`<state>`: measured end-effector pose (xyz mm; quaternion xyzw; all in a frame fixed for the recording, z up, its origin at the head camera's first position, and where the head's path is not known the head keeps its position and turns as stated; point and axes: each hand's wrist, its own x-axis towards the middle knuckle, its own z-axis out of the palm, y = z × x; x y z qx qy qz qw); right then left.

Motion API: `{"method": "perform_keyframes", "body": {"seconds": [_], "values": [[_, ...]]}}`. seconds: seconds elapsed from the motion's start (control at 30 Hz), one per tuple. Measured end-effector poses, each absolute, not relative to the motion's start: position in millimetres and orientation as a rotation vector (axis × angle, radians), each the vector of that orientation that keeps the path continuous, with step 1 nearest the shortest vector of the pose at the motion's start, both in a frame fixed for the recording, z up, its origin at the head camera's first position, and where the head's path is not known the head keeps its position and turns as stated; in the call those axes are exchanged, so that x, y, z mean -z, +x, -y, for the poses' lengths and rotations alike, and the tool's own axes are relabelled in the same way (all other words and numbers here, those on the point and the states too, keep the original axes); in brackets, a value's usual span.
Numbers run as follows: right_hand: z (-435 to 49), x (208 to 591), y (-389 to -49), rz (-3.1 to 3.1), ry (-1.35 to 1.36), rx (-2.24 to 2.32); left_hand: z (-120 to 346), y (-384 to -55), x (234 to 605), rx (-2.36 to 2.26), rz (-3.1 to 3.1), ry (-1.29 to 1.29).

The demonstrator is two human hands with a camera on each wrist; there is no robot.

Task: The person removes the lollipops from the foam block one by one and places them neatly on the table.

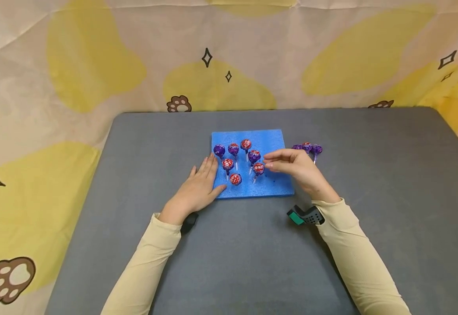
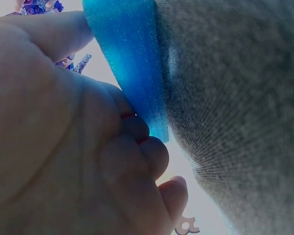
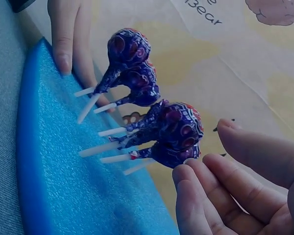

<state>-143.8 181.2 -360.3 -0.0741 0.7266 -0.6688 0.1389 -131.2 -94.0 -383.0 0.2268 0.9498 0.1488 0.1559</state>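
Several lollipops (image 1: 227, 164) in purple and red wrappers stand on white sticks in a blue foam board (image 1: 278, 183). Along the board's left edge lies my left hand (image 1: 197, 186), its fingers straight and its thumb over the front left corner; the left wrist view shows this hand (image 2: 78, 127) against the board's side (image 2: 132, 63). My right hand (image 1: 301, 173) hovers above the board's right part, closest to a red-topped lollipop (image 1: 258, 168). In the right wrist view, thumb and fingers of that hand (image 3: 240, 191) are apart and hold nothing, just beside the clustered lollipops (image 3: 179, 129).
More lollipops (image 1: 316, 149) lie on the grey table (image 1: 237, 253) to the right of the board, partly hidden behind my right hand. A patterned yellow and cream cloth (image 1: 252, 57) hangs beyond the table's far edge. A dark strap (image 1: 311, 215) sits around my right wrist.
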Motion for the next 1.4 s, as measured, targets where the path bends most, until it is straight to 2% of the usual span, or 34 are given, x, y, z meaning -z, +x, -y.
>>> {"method": "perform_keyframes", "body": {"seconds": [0.57, 1.4], "values": [[-167.4, 363.7, -141.4, -2.213, -0.197, 1.788, 93.7, -133.0, 381.7, -0.422, -2.715, 0.675], [-165.9, 363.8, -141.6, -2.179, -0.168, 1.888, 94.8, -135.4, 383.5, -0.428, -2.717, 0.703]]}}
